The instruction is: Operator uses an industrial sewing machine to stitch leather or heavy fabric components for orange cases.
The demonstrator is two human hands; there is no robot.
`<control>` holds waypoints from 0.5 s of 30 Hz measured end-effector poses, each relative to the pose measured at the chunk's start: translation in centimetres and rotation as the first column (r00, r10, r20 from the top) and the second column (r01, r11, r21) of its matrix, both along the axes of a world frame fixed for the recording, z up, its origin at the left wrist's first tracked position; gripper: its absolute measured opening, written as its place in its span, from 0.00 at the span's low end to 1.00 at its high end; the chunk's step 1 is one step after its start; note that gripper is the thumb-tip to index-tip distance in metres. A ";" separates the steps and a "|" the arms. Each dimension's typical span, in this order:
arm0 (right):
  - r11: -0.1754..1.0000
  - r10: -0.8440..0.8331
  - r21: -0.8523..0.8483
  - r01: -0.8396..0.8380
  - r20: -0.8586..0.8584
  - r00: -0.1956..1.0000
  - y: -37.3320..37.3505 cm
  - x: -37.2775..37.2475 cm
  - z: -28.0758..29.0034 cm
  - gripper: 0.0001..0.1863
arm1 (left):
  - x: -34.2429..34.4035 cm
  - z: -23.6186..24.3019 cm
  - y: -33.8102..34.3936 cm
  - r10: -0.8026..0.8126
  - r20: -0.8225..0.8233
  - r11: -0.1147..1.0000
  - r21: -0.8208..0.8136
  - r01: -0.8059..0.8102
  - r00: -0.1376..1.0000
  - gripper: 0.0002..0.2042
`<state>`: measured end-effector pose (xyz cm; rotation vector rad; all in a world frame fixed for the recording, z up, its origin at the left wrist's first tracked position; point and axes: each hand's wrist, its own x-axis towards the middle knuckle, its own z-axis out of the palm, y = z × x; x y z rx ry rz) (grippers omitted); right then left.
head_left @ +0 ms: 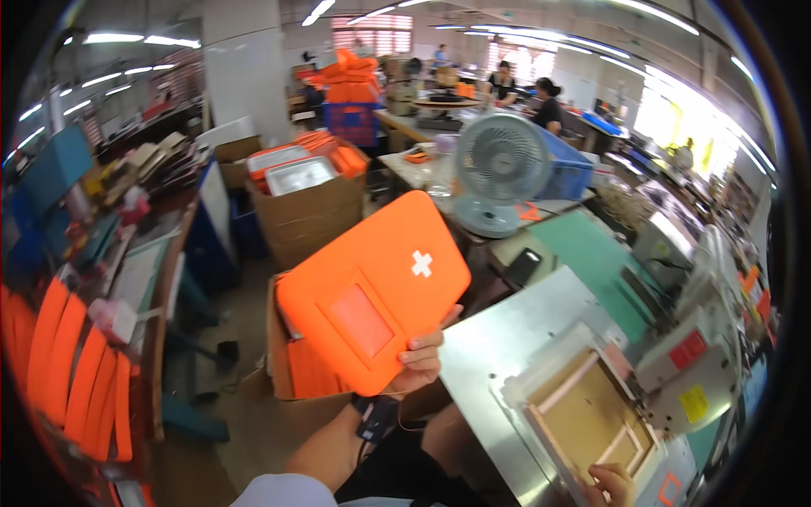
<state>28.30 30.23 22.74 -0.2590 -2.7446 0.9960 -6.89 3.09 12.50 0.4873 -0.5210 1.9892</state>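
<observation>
My left hand (418,362) grips an orange first-aid case (384,291) by its lower right edge and holds it up in front of me. The case has rounded corners, a white cross and a rectangular window. Low on the right, partly cut off by the picture's edge, my right hand (612,483) has its fingers curled at the near edge of a wooden frame (591,414). This frame has a tan bed with a smaller frame in it, and lies on a metal plate (490,346) beside a pale machine (688,372).
Below the case stands a carton (279,338) with orange pieces inside. Behind it, another carton (304,215) holds orange and silver trays. Curved orange pieces (72,372) stand at left. A fan (503,165) and a blue crate (566,169) stand ahead; two people work farther back.
</observation>
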 end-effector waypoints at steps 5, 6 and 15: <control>0.997 -0.031 -0.064 0.035 0.053 0.998 1.0 0.3 -1.0 0.17 | -0.5 -2.0 -1.9 -0.025 0.046 0.998 0.063 0.022 0.999 0.28; 0.999 -0.004 -0.052 0.006 0.044 0.999 0.9 -0.1 -0.7 0.16 | -0.5 -2.5 -2.3 -0.012 0.045 0.998 0.061 0.009 0.999 0.29; 0.990 0.028 -0.143 -0.015 0.086 0.996 0.9 -0.8 -0.8 0.14 | -0.6 -4.4 -3.3 0.004 0.024 0.998 0.066 -0.006 1.000 0.29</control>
